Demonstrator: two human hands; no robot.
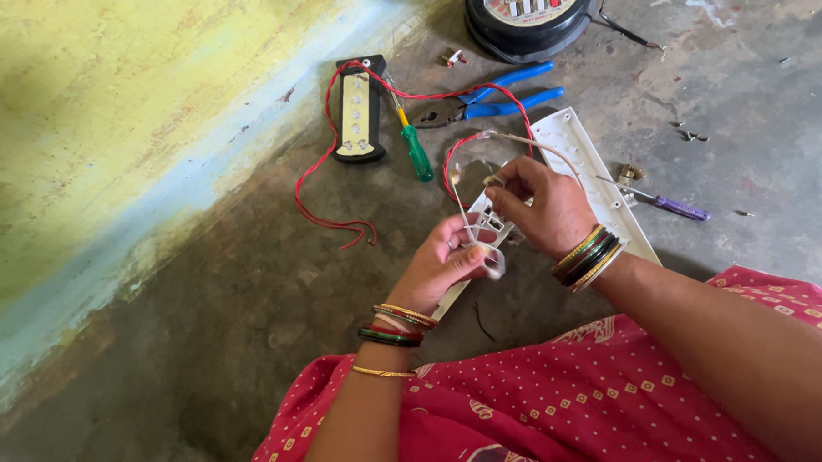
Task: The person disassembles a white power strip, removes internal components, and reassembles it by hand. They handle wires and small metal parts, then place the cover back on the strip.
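My left hand (441,262) pinches a thin white wire (465,215) that rises from its fingers. My right hand (542,206) grips a small white switch part (493,224) just above the left hand, and another pale wire (540,149) arcs over it. Under both hands lies a long white plastic switchboard plate (601,183), slanting from the upper middle down toward my lap. Both wrists carry several coloured bangles.
On the concrete floor lie a green-handled screwdriver (415,152), blue-handled pliers (497,100), a black-and-cream switch block (358,110) with a red wire (323,193), a purple-handled screwdriver (679,208) and a round black meter (529,13). A yellow wall (106,114) stands left. Red patterned cloth (563,408) covers my lap.
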